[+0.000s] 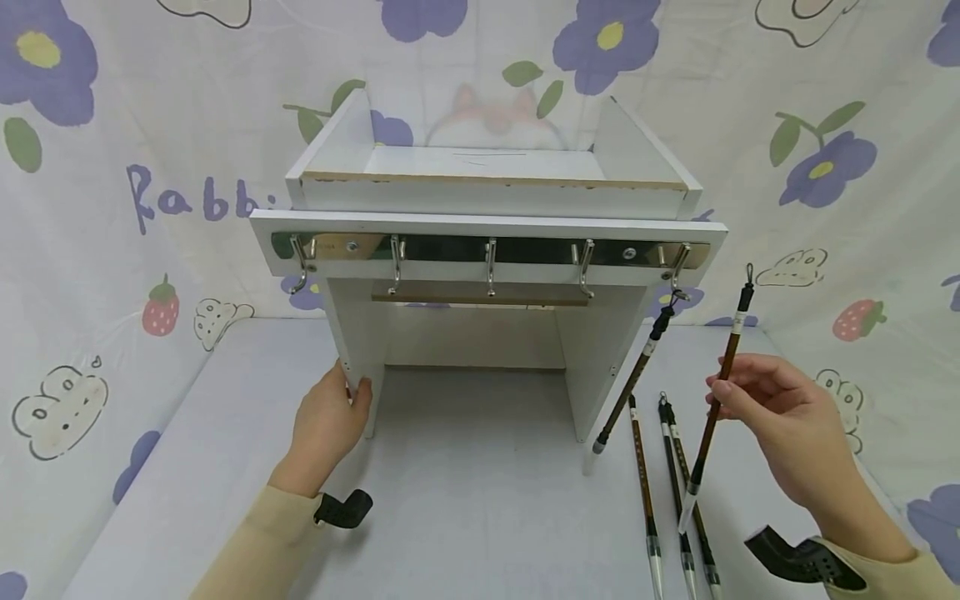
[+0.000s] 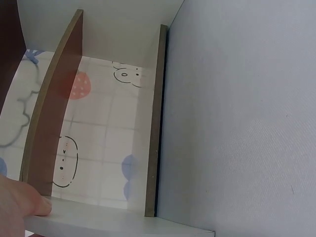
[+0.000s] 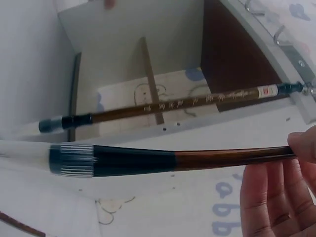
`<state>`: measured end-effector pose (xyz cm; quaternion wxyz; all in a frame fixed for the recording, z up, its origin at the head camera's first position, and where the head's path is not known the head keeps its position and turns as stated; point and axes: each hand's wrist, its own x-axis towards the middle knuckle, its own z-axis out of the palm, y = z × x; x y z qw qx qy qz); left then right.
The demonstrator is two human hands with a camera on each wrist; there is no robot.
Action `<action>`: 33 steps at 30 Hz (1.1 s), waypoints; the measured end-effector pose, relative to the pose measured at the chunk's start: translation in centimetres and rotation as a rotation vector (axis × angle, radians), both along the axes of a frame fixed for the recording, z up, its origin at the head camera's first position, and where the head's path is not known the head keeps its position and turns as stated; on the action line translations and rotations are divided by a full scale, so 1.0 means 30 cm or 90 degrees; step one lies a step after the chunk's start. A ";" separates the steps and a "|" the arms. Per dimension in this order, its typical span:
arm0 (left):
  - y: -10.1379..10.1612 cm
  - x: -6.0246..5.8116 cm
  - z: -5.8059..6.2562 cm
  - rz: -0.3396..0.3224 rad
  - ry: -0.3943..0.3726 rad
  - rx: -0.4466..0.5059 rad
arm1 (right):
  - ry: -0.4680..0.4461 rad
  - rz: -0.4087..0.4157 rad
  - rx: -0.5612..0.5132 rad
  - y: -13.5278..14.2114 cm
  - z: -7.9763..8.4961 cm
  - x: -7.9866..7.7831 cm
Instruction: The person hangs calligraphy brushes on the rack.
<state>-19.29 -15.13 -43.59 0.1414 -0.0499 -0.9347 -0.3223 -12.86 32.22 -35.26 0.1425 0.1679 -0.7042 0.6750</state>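
Note:
My left hand (image 1: 328,421) grips the left side panel of a white wooden rack (image 1: 487,222), its thumb on the panel's front edge. A metal strip with several hooks (image 1: 491,267) runs along the rack's front board. From the rightmost hook hangs a calligraphy brush (image 1: 634,379), tilted, bristles down. To the right of it, my right hand (image 1: 780,425) pinches a second calligraphy brush (image 1: 726,367) by its brown handle, loop up and white bristles down. In the right wrist view this held brush (image 3: 212,160) lies in front of the hanging brush (image 3: 177,104).
Three more brushes lie on the white table at the right: a brown one (image 1: 643,475) and two darker ones side by side, one being this dark brush (image 1: 675,492). Behind the rack hangs a patterned cloth (image 1: 202,108). An open tray (image 1: 487,162) forms the rack's top.

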 end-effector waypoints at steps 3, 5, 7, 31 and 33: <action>0.000 0.001 0.000 0.001 -0.004 0.001 | 0.015 0.000 -0.005 -0.011 0.011 0.008; 0.001 0.001 0.000 0.002 -0.006 0.002 | 0.031 0.017 -0.025 -0.016 0.018 0.012; 0.001 0.000 -0.001 0.003 -0.006 0.001 | 0.047 0.030 -0.037 -0.023 0.024 0.016; 0.001 0.002 0.000 0.001 0.007 -0.003 | 0.123 0.073 -0.023 -0.097 0.022 0.025; 0.001 0.002 0.000 0.001 0.007 -0.003 | 0.124 0.066 -0.006 -0.106 0.022 0.029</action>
